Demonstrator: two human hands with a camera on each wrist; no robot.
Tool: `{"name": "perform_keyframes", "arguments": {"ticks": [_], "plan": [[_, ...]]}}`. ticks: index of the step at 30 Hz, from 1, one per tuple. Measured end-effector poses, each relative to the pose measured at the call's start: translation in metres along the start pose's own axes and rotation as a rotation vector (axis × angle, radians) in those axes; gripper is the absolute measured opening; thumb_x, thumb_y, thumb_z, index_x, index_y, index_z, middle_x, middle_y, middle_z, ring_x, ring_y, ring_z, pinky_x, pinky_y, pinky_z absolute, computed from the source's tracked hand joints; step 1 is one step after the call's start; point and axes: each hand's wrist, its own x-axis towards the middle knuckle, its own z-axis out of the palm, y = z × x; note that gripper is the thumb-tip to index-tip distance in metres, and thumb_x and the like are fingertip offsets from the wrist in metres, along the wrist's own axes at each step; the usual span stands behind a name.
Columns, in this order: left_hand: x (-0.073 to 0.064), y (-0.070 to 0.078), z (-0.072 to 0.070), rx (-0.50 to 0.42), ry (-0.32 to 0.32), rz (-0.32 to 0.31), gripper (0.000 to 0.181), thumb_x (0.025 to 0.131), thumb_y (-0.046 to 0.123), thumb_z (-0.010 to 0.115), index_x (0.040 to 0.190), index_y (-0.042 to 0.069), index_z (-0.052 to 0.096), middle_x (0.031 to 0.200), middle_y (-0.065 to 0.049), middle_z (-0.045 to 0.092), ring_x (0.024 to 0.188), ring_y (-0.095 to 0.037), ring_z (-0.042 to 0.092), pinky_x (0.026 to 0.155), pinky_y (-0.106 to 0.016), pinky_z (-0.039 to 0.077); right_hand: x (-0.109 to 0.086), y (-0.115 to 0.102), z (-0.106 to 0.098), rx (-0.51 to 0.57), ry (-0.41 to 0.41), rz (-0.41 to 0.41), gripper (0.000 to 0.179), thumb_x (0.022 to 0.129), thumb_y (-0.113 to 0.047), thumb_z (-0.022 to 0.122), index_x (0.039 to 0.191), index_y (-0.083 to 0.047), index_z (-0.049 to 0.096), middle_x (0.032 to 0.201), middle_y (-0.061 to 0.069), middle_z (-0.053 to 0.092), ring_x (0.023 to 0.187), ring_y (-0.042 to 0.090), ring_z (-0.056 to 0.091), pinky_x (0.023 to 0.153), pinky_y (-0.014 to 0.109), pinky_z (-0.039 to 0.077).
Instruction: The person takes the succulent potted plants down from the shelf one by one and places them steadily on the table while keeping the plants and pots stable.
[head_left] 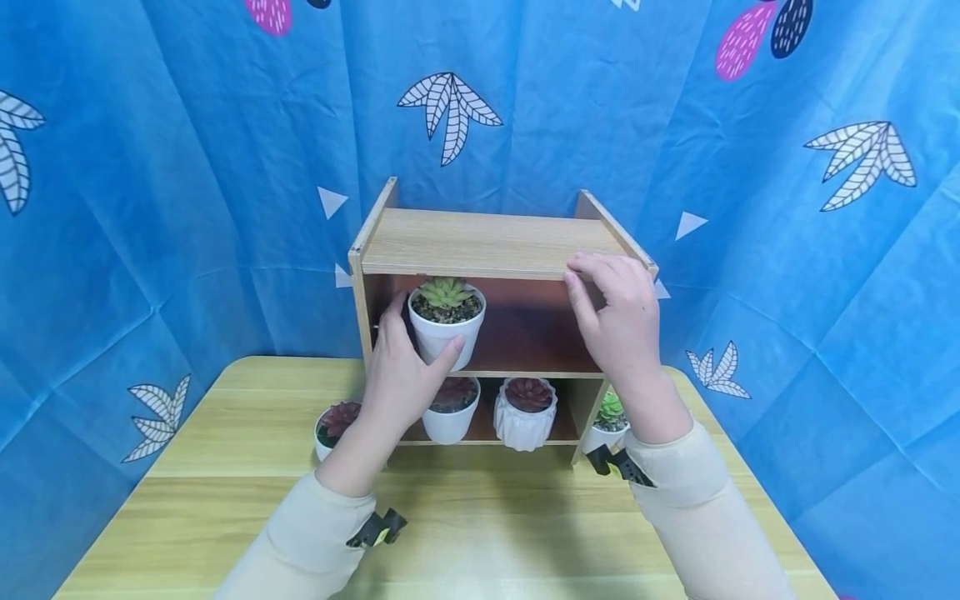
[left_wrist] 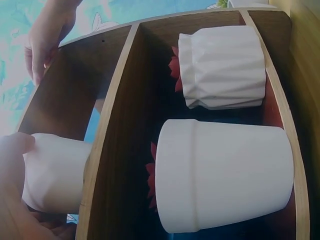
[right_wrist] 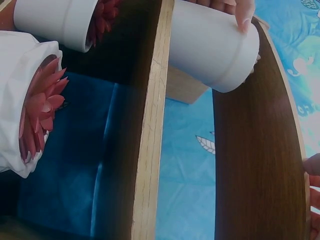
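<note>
One white pot (head_left: 435, 335) with a green succulent (head_left: 445, 292) is gripped by your left hand (head_left: 397, 367) in the head view, thumb across the front, fingers round the left side; it is at the left front corner of the upper compartment of the shelf (head_left: 487, 242), by the front edge of the middle board; your right hand (head_left: 618, 308) holds the top board's front edge near its right corner. Expect the pot to be fairly light, stiff and smooth, so perhaps slippery; its grit looks loose, so keep it upright.

In the left wrist view, your hand wraps the pot's wall, its base close to the middle board, though you cannot tell whether it bears there; below, a smooth pot (left_wrist: 225, 175) and a ridged pot (left_wrist: 225, 67) stand along the lower board's front edge.

In the right wrist view, a digit touches the wall near the rim; hold just under that rim, clear of the leaves, which may snag; the top board's underside is near, leaving your knuckles little room.
</note>
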Motion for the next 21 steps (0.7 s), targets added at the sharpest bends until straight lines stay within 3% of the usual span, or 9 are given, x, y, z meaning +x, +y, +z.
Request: {"name": "perform_keyframes", "arguments": {"ticks": [9,21], "plan": [[0.0033,-0.0009,0.0007,-0.058,-0.088,-0.123,0.108,0.083,0.062,0.07,0.159,0.009,0.013,0.154,-0.017,0.035,0.14,-0.033,0.04,0.11,-0.058,0.037,0.0001,-0.0006,-0.0007,-0.006,-0.003,0.004,0.018,0.094,-0.016,0.07,0.108,-0.007,0.076,0.113,0.01,0.073,0.109,0.031,0.062,0.095,0.048,0.044],[0.0094,-0.001,0.0019,-0.123,-0.11,-0.147,0.108,0.08,0.059,0.076,0.157,0.01,0.017,0.148,-0.015,0.04,0.134,-0.032,0.044,0.106,-0.058,0.041,0.0001,-0.002,-0.0004,-0.006,-0.002,0.01,0.019,0.094,-0.016,0.07,0.109,-0.006,0.076,0.113,0.01,0.073,0.11,0.031,0.062,0.096,0.047,0.044]]}}
